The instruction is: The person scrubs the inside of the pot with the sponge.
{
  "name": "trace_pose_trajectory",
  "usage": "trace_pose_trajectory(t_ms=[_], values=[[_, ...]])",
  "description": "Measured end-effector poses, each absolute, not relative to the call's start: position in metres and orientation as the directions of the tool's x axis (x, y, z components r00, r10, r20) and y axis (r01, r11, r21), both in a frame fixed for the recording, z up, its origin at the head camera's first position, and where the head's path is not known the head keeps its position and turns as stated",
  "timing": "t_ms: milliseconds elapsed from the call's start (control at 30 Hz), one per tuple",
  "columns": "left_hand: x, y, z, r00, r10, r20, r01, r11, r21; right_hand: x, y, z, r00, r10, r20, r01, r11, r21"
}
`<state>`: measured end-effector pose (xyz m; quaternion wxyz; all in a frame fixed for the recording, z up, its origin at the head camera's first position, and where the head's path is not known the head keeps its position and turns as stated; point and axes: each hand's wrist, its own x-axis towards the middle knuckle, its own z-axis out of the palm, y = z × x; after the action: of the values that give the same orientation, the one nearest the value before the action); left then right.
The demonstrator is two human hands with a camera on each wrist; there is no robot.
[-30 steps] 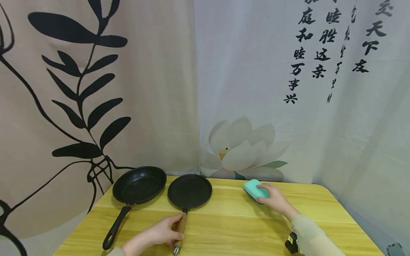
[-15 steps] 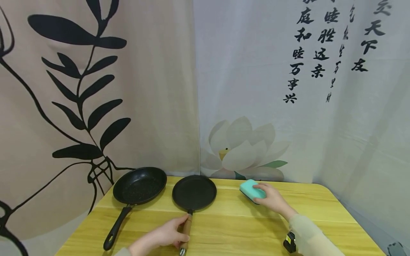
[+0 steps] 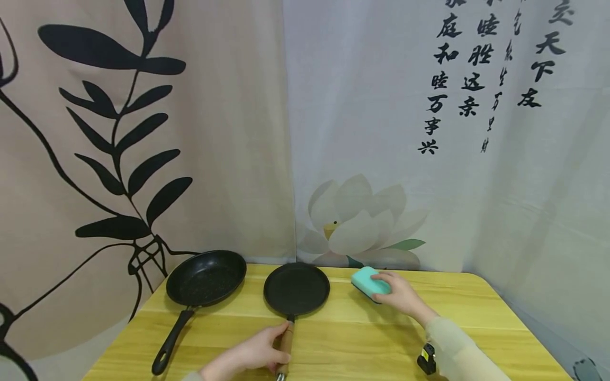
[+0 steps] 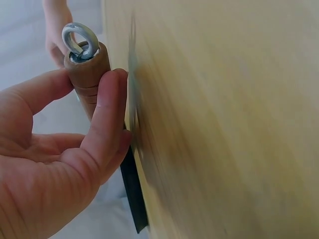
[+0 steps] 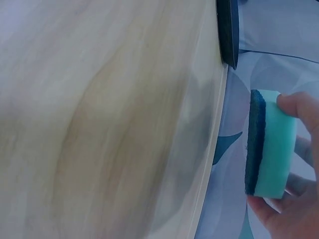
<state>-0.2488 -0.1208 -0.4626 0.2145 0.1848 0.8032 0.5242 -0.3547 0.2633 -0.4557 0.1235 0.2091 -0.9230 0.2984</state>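
In the head view my left hand (image 3: 257, 349) holds the wooden handle (image 3: 287, 341) of a flat, round black griddle pan (image 3: 296, 289). The left wrist view shows thumb and fingers on either side of that handle (image 4: 88, 79), which ends in a metal ring (image 4: 82, 37). My right hand (image 3: 402, 294) grips a turquoise sponge (image 3: 368, 281) to the right of the griddle pan. Seen from the right wrist, the sponge (image 5: 276, 149) has a dark scouring side facing the tabletop, with a gap beneath it. The griddle pan's underside is hidden.
A deeper black frying pan (image 3: 207, 279) sits at the left of the wooden table (image 3: 352, 344), its black handle (image 3: 172, 343) pointing toward me. A printed curtain (image 3: 238, 132) hangs behind the table's back edge. A small black device (image 3: 426, 360) is by the right wrist.
My left hand and the griddle pan have shifted to the right, away from the frying pan. My right hand has moved slightly left with the sponge, closer to the griddle pan.
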Motion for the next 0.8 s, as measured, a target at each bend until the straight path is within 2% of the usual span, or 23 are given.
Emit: trace_pose_trajectory(t_ms=[800], values=[[-0.243,-0.075,-0.459,-0.793,0.584,-0.175,0.095,0.402,0.911,-0.352,0.258,-0.453,-0.883,-0.338,0.327,-0.465,0.730,-0.501]])
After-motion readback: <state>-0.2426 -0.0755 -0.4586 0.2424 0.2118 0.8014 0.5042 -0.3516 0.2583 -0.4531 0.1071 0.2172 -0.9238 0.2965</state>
